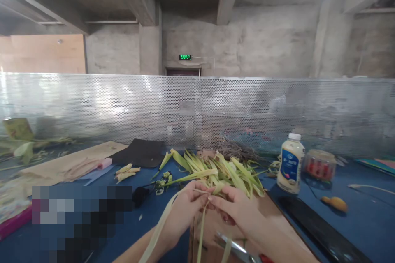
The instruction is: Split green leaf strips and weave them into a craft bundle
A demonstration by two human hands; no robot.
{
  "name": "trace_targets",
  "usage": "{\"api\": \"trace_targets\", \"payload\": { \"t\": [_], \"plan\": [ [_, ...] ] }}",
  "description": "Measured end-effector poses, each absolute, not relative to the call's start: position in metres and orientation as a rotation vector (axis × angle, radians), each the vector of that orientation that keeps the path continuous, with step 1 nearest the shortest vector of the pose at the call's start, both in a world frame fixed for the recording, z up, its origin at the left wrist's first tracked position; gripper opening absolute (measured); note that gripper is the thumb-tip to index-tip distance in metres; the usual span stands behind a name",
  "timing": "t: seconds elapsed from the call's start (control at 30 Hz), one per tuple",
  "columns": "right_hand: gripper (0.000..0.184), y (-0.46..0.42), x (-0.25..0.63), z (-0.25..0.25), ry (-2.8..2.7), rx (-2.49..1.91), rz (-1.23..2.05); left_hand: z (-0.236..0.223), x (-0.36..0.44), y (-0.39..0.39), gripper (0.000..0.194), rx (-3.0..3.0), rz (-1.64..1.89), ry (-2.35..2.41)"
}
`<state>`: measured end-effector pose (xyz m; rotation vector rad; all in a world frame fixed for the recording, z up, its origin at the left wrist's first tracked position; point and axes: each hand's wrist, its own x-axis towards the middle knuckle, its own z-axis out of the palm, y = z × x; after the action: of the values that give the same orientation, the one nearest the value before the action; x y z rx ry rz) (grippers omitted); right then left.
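Note:
My left hand [185, 209] and my right hand [236, 205] meet at the middle of the work area, thumbs and fingertips pinched together. Between them are pale green husk strips [201, 232]; one long strip [159, 228] runs over my left wrist and down. The exact pinch point is small and partly hidden by fingers. Just beyond my fingers lies a heap of green corn husks [212, 170]. Below my right hand, scissors [236, 247] with a red handle rest on a brown board [277, 220], partly covered by a strip and my forearm.
To the right stand a white-capped bottle [290, 164] and a clear jar [320, 166] with red contents. A long black object [321, 226] and an orange bulb-shaped piece [335, 204] lie nearby. Black sheet [138, 153] and tan paper [105, 152] are left. A perforated metal divider [123, 107] crosses behind.

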<state>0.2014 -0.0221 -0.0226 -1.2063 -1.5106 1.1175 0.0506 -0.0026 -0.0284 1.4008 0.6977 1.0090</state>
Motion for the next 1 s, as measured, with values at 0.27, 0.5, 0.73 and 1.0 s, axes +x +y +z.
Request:
{"api": "trace_targets", "payload": {
  "t": [0.27,0.5,0.73,1.0],
  "plan": [
    [0.030,-0.017,0.206,-0.022,-1.533,-1.112,1.086,-0.024,0.045,0.000,0.011,1.602,1.109,0.816],
    [0.023,-0.021,0.210,-0.009,-1.533,-1.153,1.035,-0.032,0.038,0.016,0.013,1.269,0.940,0.648],
    [0.018,-0.014,0.217,-0.014,-1.533,-1.132,1.007,-0.014,0.028,0.012,0.037,1.232,0.668,0.698],
    [0.016,-0.015,0.217,-0.013,-1.576,-1.173,0.960,-0.012,0.017,0.010,0.016,1.350,0.541,0.631]
  ]
}}
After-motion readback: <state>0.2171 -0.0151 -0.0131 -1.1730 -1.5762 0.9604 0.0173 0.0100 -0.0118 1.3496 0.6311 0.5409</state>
